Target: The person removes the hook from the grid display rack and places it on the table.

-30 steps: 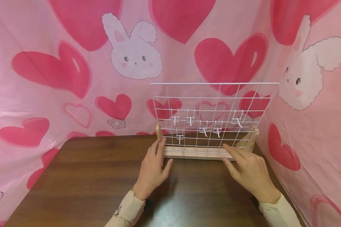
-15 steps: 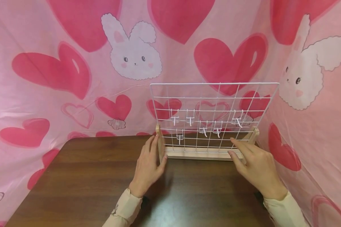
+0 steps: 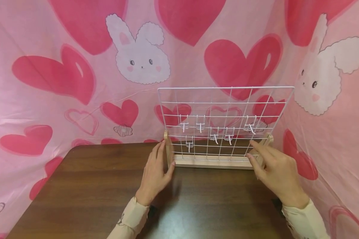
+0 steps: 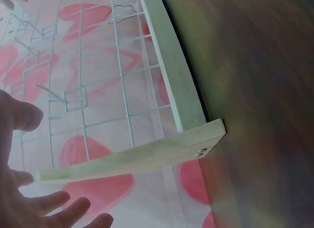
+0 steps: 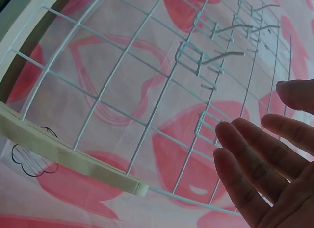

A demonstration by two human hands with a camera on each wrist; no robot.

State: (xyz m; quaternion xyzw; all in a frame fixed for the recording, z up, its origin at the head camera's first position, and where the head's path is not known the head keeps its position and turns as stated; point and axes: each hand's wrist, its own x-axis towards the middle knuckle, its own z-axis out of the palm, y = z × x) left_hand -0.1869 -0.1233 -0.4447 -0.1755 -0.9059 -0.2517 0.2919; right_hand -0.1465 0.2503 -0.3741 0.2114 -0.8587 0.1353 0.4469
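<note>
A white wire grid (image 3: pixel 225 87) stands tilted in a pale wooden base (image 3: pixel 209 162) at the table's back right. Several small white hooks (image 3: pixel 200 126) hang on its wires. My left hand (image 3: pixel 153 172) is at the left wooden upright; in the left wrist view, its thumb and loosely straight fingers (image 4: pixel 68 213) lie on either side of the upright's (image 4: pixel 132 157) upper end, apparently not gripping it. My right hand (image 3: pixel 276 172) hovers near the right upright, partly hiding it. In the right wrist view, its spread fingers (image 5: pixel 245 174) are empty, beside the hooks (image 5: pixel 223 56).
The brown wooden table (image 3: pixel 101 186) extends to the left of and in front of the rack. A pink cloth (image 3: pixel 191 66) printed with hearts and rabbits hangs close behind it and along the table's right side.
My left hand has shifted slightly left, to the left upright. The right hand has moved right and a little upward, toward the right upright. The rack and hooks stay in place.
</note>
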